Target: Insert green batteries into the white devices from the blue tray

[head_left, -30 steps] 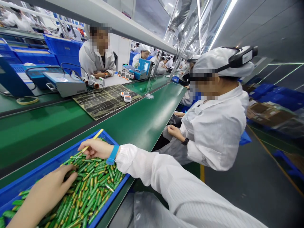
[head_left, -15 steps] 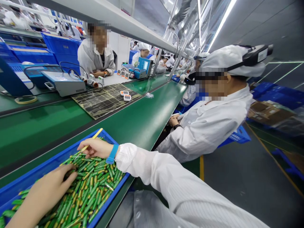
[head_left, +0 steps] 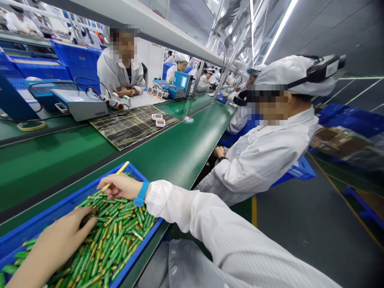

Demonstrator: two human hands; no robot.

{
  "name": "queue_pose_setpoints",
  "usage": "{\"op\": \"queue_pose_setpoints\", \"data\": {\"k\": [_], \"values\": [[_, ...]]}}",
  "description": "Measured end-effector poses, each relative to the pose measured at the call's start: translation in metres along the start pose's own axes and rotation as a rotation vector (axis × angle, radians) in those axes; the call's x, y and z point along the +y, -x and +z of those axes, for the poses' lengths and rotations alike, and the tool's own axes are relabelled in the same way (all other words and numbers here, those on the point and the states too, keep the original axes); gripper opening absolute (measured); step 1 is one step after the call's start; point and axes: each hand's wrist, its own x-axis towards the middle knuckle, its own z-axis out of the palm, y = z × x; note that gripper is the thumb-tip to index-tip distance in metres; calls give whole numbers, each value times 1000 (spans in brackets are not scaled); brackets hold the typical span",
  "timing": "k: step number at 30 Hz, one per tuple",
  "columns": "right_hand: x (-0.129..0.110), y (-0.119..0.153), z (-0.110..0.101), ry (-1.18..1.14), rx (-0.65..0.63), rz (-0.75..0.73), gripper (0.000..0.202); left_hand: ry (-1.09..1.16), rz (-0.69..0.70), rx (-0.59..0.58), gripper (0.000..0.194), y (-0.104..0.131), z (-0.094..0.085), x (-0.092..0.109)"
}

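Note:
A blue bin (head_left: 134, 167) holds many small green cylinders with gold ends, which look like battery cells (head_left: 120, 236). My right hand (head_left: 118, 186), wearing a blue wristband (head_left: 141, 194), is closed round a thin yellow-handled tool (head_left: 123, 168) above the bin's far end. Its slim metal tip points down beside my left fingertips; the exact kind of tool cannot be made out. My left hand (head_left: 64, 234) lies low over the cells with fingers curled and thumb bent towards them. Its fingertips are partly hidden, and what they hold cannot be seen.
A green bench (head_left: 168, 160) runs away from me. Across it lie a dark gridded mat (head_left: 129, 128) with two small white-orange devices (head_left: 159, 120), and a blue-grey instrument box (head_left: 78, 105). A co-worker in white (head_left: 258, 152) sits close on the right; another person (head_left: 120, 72) leans opposite.
Both my hands and the tool keep nearly the same place over the bin. The co-worker's hands on the right have shifted slightly.

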Motion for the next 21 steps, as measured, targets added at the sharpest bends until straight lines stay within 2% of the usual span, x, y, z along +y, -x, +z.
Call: {"op": "queue_pose_setpoints", "data": {"k": [5, 15, 21], "values": [[0, 0, 1, -8, 4, 6, 30, -2, 19, 33, 62, -1, 4, -3], [1, -2, -1, -21, -13, -12, 32, 18, 15, -11, 64, -1, -1, 0], [7, -9, -4, -17, -16, -29, 24, 34, 40, 36, 55, 2, 0, 2]]}}
